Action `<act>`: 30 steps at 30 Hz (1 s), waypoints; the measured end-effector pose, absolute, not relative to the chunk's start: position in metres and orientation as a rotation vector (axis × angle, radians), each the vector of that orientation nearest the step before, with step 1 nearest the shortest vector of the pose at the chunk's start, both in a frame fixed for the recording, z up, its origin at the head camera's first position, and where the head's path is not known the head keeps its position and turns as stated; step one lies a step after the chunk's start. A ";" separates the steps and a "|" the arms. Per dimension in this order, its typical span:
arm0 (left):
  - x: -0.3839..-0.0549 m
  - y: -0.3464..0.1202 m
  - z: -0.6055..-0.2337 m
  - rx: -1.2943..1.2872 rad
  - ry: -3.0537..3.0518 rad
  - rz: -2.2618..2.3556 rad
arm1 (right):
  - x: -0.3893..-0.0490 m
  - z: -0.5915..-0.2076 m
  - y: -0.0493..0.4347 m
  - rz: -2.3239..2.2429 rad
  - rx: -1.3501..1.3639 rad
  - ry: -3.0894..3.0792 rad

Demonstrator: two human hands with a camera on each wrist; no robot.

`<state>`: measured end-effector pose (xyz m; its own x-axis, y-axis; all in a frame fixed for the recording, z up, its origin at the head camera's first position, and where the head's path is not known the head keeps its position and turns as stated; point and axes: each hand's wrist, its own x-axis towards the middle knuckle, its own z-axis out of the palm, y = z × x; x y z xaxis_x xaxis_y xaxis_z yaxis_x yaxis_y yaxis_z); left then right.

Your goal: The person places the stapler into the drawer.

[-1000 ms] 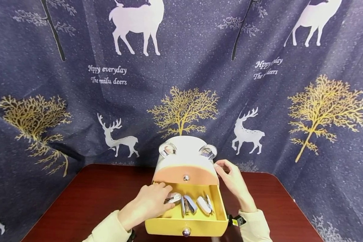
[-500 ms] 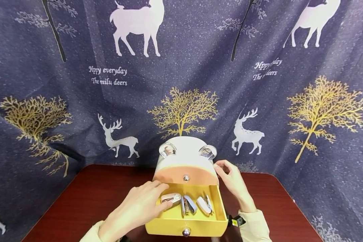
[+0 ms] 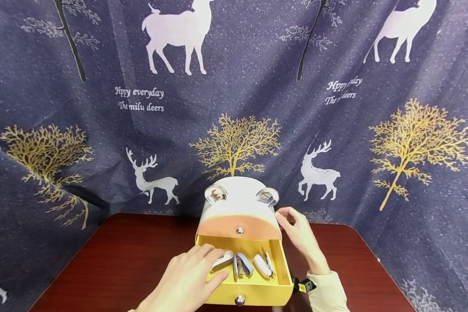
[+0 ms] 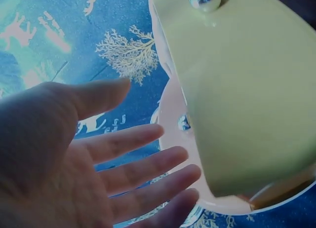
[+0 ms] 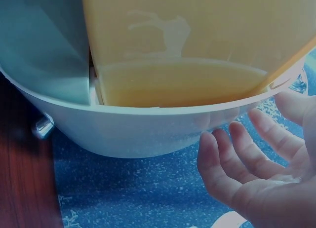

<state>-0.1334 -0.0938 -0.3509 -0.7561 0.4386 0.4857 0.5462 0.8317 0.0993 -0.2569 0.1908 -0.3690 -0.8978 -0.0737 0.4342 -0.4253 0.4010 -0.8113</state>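
A white box with an orange upper drawer (image 3: pixel 226 226) and round chrome eye-like parts stands on the table. Its yellow lower drawer (image 3: pixel 218 297) is pulled out and contains a grey stapler (image 3: pixel 225 259), a blue stapler (image 3: pixel 245 265) and a white stapler (image 3: pixel 262 266). My left hand (image 3: pixel 189 277) hovers over the drawer's front left corner, covering part of the grey stapler. In the left wrist view its fingers (image 4: pixel 143 164) spread apart, holding nothing. My right hand (image 3: pixel 302 236) is at the box's right side. The right wrist view puts its bent fingers (image 5: pixel 242 149) against or very near the white wall (image 5: pixel 143 134).
The reddish-brown table (image 3: pixel 132 255) extends on both sides of the box. Close behind it hangs a dark blue cloth (image 3: pixel 234 78) with deer and trees. A small black device (image 3: pixel 306 285) is strapped at the right wrist. The drawer's round chrome knob (image 3: pixel 239 300) sticks out in front.
My left hand drew back leftward from the grey stapler, uncovering it, then came forward again over the drawer's front left corner. The right hand has stayed at the box's side.
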 end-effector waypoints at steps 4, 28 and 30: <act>-0.130 -0.091 -0.357 -0.733 -2.496 -0.326 | -0.257 -0.371 0.191 1.506 0.417 -2.341; -0.120 -0.064 -0.415 -0.744 -1.930 -0.342 | -0.257 -0.369 0.191 1.525 0.421 -2.337; -0.121 -0.062 -0.421 -0.752 -1.907 -0.331 | -0.258 -0.369 0.190 1.528 0.428 -2.331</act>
